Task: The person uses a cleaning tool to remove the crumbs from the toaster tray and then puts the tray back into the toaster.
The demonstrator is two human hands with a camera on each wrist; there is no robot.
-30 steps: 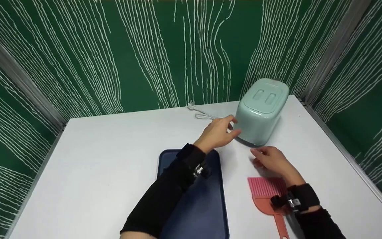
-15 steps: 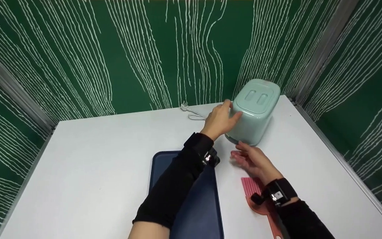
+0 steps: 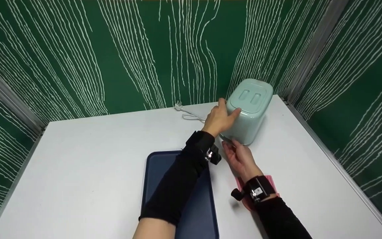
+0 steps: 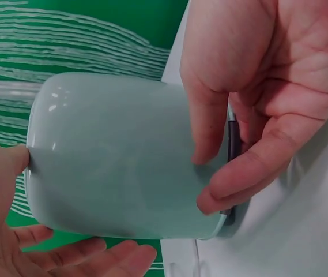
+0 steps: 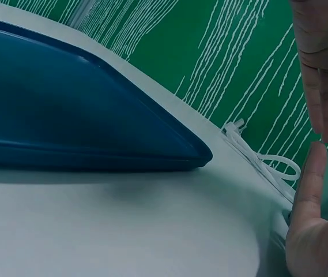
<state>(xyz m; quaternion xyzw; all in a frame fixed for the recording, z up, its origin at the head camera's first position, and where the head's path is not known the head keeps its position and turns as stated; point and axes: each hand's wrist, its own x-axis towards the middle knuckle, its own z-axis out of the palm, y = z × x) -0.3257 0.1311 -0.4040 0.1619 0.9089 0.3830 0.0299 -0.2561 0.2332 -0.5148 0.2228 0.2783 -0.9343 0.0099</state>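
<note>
A mint-green toaster point(image 3: 254, 99) with a closed lid stands at the back right. My left hand point(image 3: 219, 119) holds its upper left corner, thumb on the near end and fingers along the side. Low down at the near end, my right hand point(image 3: 240, 157) grips the bottom edge. In the left wrist view, the right thumb and a bent finger lie around the dark base strip point(image 4: 233, 138). That hand covers part of the base, and what its other fingers touch is hidden.
A dark blue tray point(image 3: 159, 169) lies under my left forearm. A pink brush point(image 3: 271, 182) sits beneath my right wrist, mostly covered. The toaster's white cord point(image 3: 191, 117) and plug point(image 3: 178, 105) rest near the back edge. Green patterned walls surround the white table point(image 3: 88, 172).
My left hand has risen from beside the toaster onto its upper corner. The right hand has moved forward and left to the base. The head view has turned slightly right.
</note>
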